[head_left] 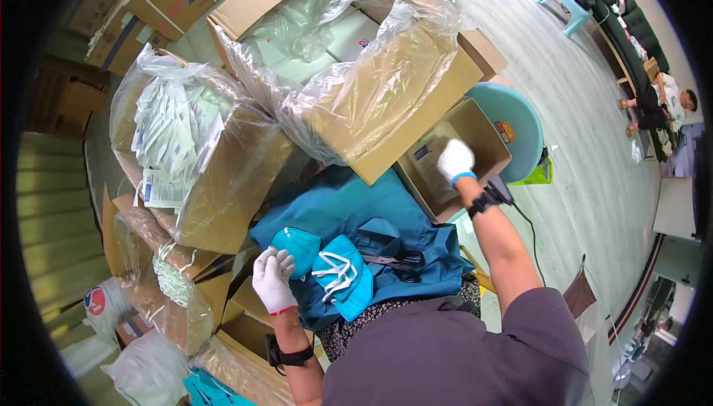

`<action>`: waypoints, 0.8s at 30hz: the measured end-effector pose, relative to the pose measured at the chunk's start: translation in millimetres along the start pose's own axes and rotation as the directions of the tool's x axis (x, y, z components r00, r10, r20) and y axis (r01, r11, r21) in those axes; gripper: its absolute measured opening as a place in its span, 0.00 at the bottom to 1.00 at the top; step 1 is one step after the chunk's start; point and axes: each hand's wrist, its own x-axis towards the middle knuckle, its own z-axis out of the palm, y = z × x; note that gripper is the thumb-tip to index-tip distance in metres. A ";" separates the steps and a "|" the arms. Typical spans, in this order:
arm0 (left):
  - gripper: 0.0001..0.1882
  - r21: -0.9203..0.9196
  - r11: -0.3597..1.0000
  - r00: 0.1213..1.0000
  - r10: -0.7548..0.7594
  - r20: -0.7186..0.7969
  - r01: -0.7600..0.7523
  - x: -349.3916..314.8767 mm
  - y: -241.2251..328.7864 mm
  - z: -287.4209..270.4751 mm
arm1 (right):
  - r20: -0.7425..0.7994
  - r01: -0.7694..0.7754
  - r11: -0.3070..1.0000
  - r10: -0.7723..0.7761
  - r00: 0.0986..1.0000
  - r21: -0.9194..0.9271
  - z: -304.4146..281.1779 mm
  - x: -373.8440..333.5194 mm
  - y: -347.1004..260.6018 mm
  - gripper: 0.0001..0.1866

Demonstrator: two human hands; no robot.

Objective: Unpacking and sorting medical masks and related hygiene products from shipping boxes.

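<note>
My left hand (274,280), in a white glove, is beside a teal folded face mask (299,249) on the blue cloth (334,202) over my lap. Its fingers are loosely bent and slightly apart, with nothing visible in them. To the right lies a second teal mask (346,280) with white straps on top. Scissors with dark handles (405,260) rest on the cloth. My right hand (455,161), also gloved, is over a small open cardboard box (483,142) holding clear-wrapped contents (429,165). Motion blur hides its fingers.
A large plastic-lined carton (394,102) stands ahead, and another lined carton (230,176) full of white packets (178,124) at left. Beyond the small box is a light-blue tub (520,120). A dark cable (531,228) hangs at right. A person (672,102) is far right.
</note>
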 end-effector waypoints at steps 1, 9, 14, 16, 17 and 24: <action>0.14 0.106 0.992 0.998 0.065 0.016 -0.067 -8.0 6.5 12.6 | -0.060 0.030 1.000 -0.029 0.998 0.006 -57.8 -9.3 -4.2 0.12; 0.16 0.242 0.869 0.803 0.248 0.541 -0.432 -54.7 20.8 121.0 | 0.202 -0.199 -0.037 0.193 0.960 0.979 -164.6 -109.2 -3.0 0.11; 0.14 0.336 0.806 0.723 0.157 0.673 -0.488 -69.8 30.4 152.1 | 0.349 -0.360 -0.015 -0.216 0.912 0.933 -179.6 -169.8 -70.6 0.11; 0.12 0.306 0.797 0.742 0.246 0.623 -0.521 -69.9 31.3 141.2 | 0.393 -0.379 0.110 -0.328 0.859 0.919 -176.7 -163.5 -68.9 0.16; 0.11 0.418 0.656 0.702 0.245 0.669 -0.628 -69.4 36.1 134.4 | 0.183 -0.119 0.232 -0.273 0.944 0.965 -180.0 -158.6 -73.8 0.18; 0.07 0.348 0.381 0.443 0.199 0.874 -0.857 -73.9 24.0 99.8 | 0.181 0.081 0.396 -0.580 0.794 0.915 -209.4 -175.0 -126.1 0.07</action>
